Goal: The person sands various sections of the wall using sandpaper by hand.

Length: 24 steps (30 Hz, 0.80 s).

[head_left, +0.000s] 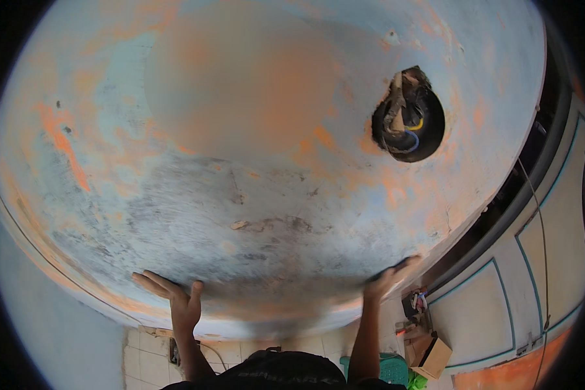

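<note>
A worn light-blue wall (pixel 266 188) with orange patches and dark scuffs fills most of the view. Low on its left part, my left hand (pixel 179 298) rests with fingers stretched out and thumb apart, holding nothing. My right hand (pixel 389 279) lies near the wall's lower right edge, its fingers extended up and to the right. A dark strip runs along the upper side of that hand; whether it is shadow or a thin thing, I cannot tell. Above the right hand, a round dark hole (pixel 409 123) in the wall shows yellow and blue wires.
To the right stand pale panels (pixel 478 315) with teal trim, and a thin cable (pixel 545 260) hangs before them. On the tiled floor (pixel 153 354) are an open cardboard box (pixel 433 356) and a green plastic thing (pixel 391 372). The upper wall is partly blurred.
</note>
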Motion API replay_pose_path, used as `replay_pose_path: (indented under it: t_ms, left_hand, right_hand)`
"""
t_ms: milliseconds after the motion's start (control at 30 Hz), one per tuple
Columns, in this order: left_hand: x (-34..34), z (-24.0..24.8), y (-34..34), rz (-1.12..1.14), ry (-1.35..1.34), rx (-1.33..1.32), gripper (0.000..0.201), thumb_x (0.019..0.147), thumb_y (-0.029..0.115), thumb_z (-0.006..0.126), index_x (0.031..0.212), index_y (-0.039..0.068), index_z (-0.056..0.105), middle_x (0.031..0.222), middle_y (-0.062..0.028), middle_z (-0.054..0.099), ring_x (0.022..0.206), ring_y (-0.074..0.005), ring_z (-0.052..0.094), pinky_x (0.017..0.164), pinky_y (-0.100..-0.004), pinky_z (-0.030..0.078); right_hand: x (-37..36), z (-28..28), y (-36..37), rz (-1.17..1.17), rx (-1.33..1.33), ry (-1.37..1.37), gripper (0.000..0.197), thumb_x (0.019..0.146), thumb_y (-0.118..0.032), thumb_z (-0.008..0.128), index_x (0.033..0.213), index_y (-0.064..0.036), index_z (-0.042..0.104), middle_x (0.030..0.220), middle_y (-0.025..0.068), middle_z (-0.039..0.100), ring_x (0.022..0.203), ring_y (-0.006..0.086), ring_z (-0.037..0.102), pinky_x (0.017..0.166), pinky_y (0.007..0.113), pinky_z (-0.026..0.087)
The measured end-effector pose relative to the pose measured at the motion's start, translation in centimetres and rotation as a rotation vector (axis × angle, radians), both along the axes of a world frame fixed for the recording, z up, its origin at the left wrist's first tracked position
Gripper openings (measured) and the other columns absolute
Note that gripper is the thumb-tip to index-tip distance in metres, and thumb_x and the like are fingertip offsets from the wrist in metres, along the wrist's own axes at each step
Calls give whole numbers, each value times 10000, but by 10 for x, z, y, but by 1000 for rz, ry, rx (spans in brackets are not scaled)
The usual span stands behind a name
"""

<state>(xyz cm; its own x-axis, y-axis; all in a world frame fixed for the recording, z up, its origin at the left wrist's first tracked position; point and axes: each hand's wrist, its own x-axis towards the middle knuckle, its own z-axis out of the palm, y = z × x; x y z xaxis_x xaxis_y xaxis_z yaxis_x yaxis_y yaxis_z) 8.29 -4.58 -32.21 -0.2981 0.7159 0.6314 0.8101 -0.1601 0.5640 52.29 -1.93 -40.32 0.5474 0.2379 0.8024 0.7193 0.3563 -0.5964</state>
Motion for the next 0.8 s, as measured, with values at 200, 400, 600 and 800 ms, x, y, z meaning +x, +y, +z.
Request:
replay_pose_path:
  t_ms: [200, 400, 600, 800]
  left_hand:
    - [1, 10, -6, -40, -3, -53, 1169, 842, 617, 554, 1413, -56, -213, 1424, -338, -322, 1351, -465, -278, 1081, -579, -95]
    - [-2, 12, -9, -48, 28, -74, 1148, 861, 594, 545, 1405, -66, -221, 1432, -330, -318, 1363, -442, -268, 1102, -544, -71]
    - [1, 16, -8, -151, -112, -76, 1212, 836, 566, 605, 1370, -99, -256, 1386, -347, -374, 1318, -467, -336, 1092, -565, -66]
    - [-3, 12, -8, -99, 6, -98, 1239, 817, 586, 612, 1364, -107, -257, 1381, -352, -377, 1315, -467, -341, 1097, -557, -48]
  right_hand:
    - [-24, 18, -8, -103, -49, 28, 581, 981, -175, 285, 1465, 68, 75, 1553, 227, 15, 1445, 331, 17, 1164, 412, 43]
    - [-93, -65, -31, 6, -306, -504, 640, 979, -312, 311, 1501, -50, 49, 1547, 245, -13, 1404, 484, -33, 1078, 655, -39]
    - [-6, -13, -14, -209, -220, -327, 639, 984, -347, 294, 1502, -48, 67, 1552, 230, 19, 1427, 421, -26, 1122, 578, -18]
    - [-12, 27, -12, -251, -171, 40, 664, 990, -337, 296, 1486, 17, 31, 1558, 211, 25, 1448, 329, -8, 1151, 484, -15]
